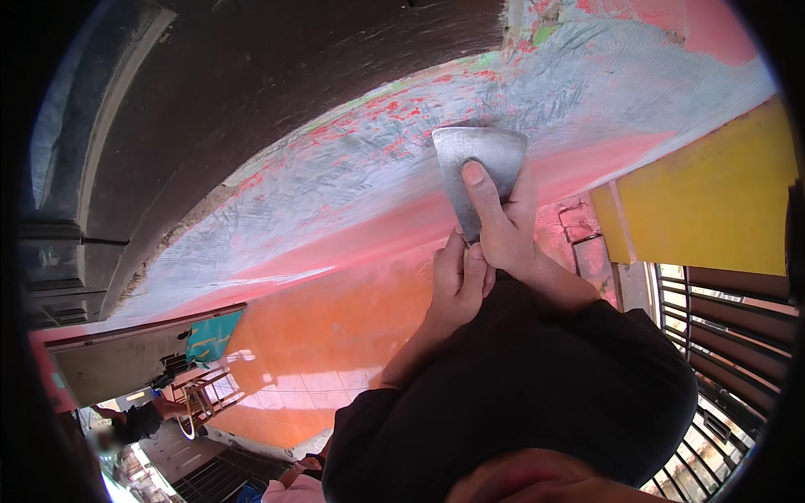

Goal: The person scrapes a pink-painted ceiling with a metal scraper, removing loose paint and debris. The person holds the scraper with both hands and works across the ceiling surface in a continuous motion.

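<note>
A broad metal scraper (481, 148) with a flared blade stands in front of a scuffed wall (352, 163), its wide edge up against the grey-blue, red-flecked surface. My right hand (509, 220) grips the blade, thumb flat on its face and fingers behind it. Just below, my left hand (462, 276) is closed around the scraper's handle, most of which the fingers hide. Patches of pink, red and green paint show on the wall. Whether the blade's edge touches the wall cannot be told.
A dark brown surface (302, 69) borders the wall at upper left. A yellow panel (704, 195) and a barred metal grille (736, 314) are at right. Below left are an orange wall (314, 339), a wooden stool or chair (204, 402), a person's arm (148, 418) and another person's pink clothing (286, 491).
</note>
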